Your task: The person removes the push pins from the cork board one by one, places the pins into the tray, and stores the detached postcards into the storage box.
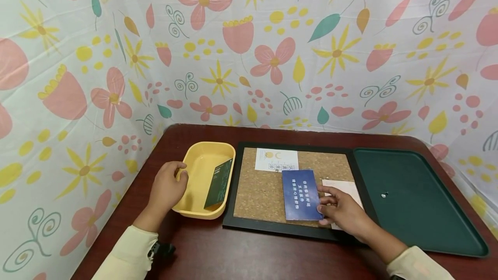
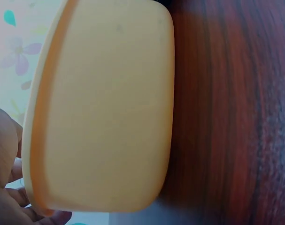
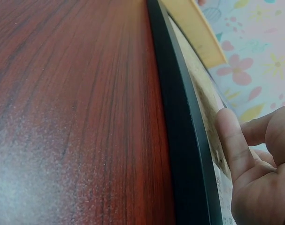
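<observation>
A floral plastic sheet in pink, yellow and teal hung round the dark red wooden table like a booth. On the table's right side lay the wide dark green plastic tray, bare except for one small silvery speck I could not identify. Just left of it, edge to edge, sat the black-framed cork board. Left again, touching the board's frame, stood the pale yellow rectangular plastic tub.

On the cork lay three cards: a white card with yellow marks and printed characters near the far edge, a blue card with white lettering nearer the person, and a plain white card partly hidden beneath the right hand. A dark green card leaned inside the tub against its right wall.

The person's right hand rested on the board with fingers extended, the tips pinching or pressing the blue card's right edge; the card itself lay flat on the cork. The left hand curled over the tub's near left rim, gripping it, as the left wrist view bore out.

To my eye, one card was already in the tub and three remained on the board, the blue one seemingly the one being handled.
</observation>
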The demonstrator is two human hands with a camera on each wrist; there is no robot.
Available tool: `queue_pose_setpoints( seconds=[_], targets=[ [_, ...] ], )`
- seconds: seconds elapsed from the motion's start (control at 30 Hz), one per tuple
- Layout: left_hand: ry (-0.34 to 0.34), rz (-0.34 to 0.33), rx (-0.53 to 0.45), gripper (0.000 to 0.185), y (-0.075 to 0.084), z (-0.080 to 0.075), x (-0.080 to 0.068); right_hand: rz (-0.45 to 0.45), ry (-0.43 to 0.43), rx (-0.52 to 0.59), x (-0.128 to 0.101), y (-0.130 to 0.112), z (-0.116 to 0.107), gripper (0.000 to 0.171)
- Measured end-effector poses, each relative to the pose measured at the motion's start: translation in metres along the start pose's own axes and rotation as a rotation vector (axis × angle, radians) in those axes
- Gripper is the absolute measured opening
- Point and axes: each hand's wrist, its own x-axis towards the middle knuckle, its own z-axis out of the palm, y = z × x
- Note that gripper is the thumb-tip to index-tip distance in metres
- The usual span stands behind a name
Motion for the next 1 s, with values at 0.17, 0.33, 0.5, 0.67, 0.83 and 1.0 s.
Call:
queue_pose_setpoints(
  seconds=[0.17,0.33,0.5,0.67,0.83,1.0],
  targets=[
    [-0.01,-0.046,-0.008,0.025,-0.005,-0.001,0.003,0.005,0.008,-0.004,0.0,0.0,0.0,0.064],
    [-0.049,-0.127,-0.015,0.028,-0.01,-0.003,0.009,0.011,0.009,-0.003,0.0,-0.001,0.0,0.064],
    [-0.095,-0.187,-0.057,0.028,-0.015,-0.006,0.016,-0.001,-0.009,0.005,-0.001,0.0,-0.001,0.065],
    [-0.169,-0.235,-0.096,0.031,-0.02,-0.009,0.022,-0.002,-0.013,0.013,-0.001,0.001,-0.001,0.065],
    [-0.273,-0.31,-0.152,0.037,-0.023,-0.01,0.027,-0.002,-0.013,0.014,0.001,0.001,0.0,0.066],
    [-0.37,-0.398,-0.248,0.041,-0.025,-0.011,0.031,0.005,-0.003,0.009,0.001,-0.001,0.002,0.065]
  ],
)
